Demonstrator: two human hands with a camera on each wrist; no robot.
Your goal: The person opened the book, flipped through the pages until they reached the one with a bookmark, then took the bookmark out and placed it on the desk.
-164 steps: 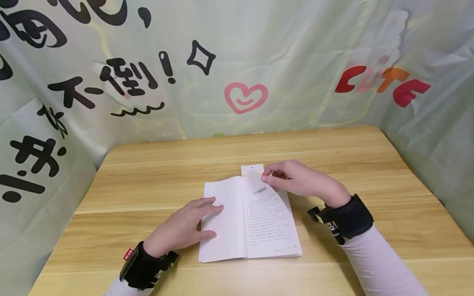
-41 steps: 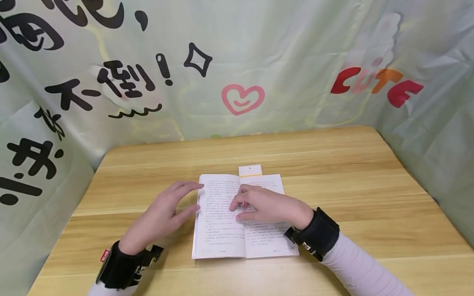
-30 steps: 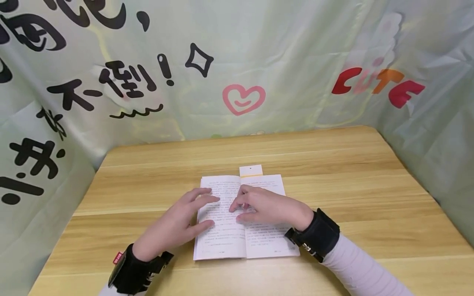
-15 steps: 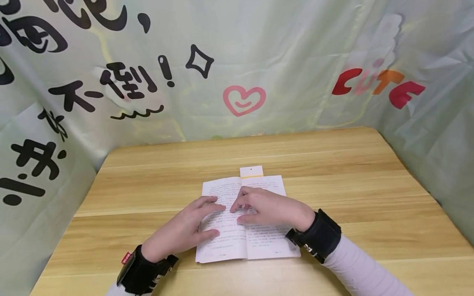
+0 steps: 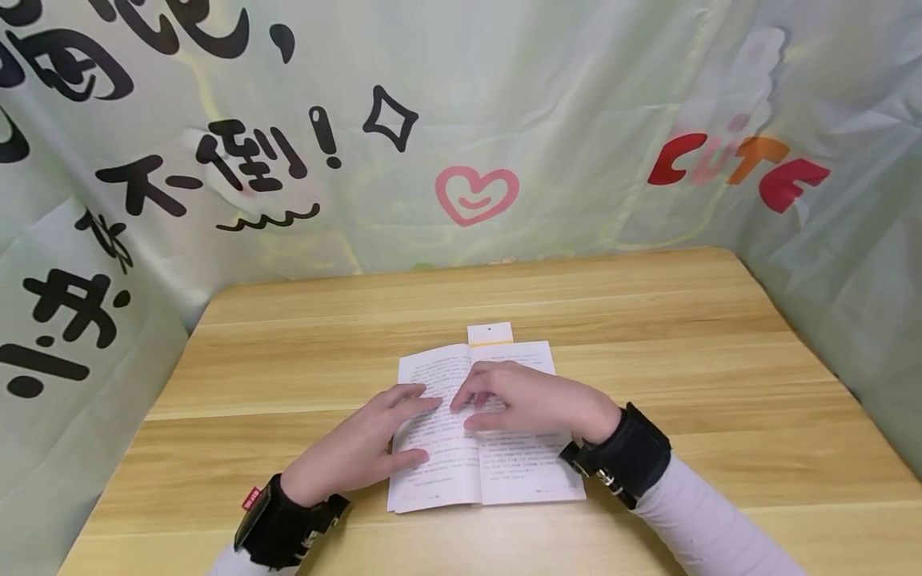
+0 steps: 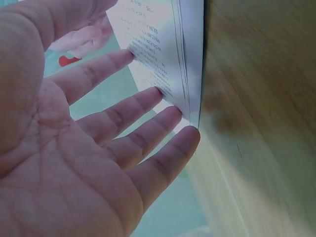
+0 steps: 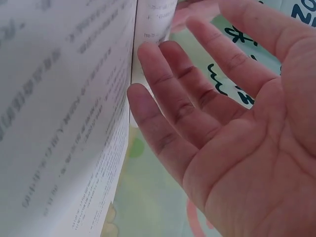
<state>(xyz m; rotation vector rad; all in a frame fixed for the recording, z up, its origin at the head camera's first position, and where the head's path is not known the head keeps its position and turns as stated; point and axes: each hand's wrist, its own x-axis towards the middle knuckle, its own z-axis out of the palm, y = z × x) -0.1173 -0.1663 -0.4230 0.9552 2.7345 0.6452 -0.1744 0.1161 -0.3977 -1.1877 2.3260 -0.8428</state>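
An open book (image 5: 526, 468) with printed text on both pages lies on the wooden table. My left hand (image 5: 360, 444) rests on its left page, fingers spread and fairly straight; in the left wrist view the fingertips (image 6: 170, 116) touch the page near its outer edge. Over the middle of the book is my right hand (image 5: 536, 400), its fingers loosely bent near the centre fold. In the right wrist view these fingers (image 7: 163, 79) hold nothing and lie close to the fold. A white bookmark (image 5: 490, 334) with an orange line sticks out above the book's top edge.
The wooden table (image 5: 648, 320) reaches back to a pale printed cloth (image 5: 576, 144) that hangs behind it and along both sides. Each wrist wears a black band (image 5: 623, 456) with a small camera.
Over the longer span a leaf has been turned, and the left page now shows text. Lately my left hand has moved right onto that page; my right hand has barely shifted.
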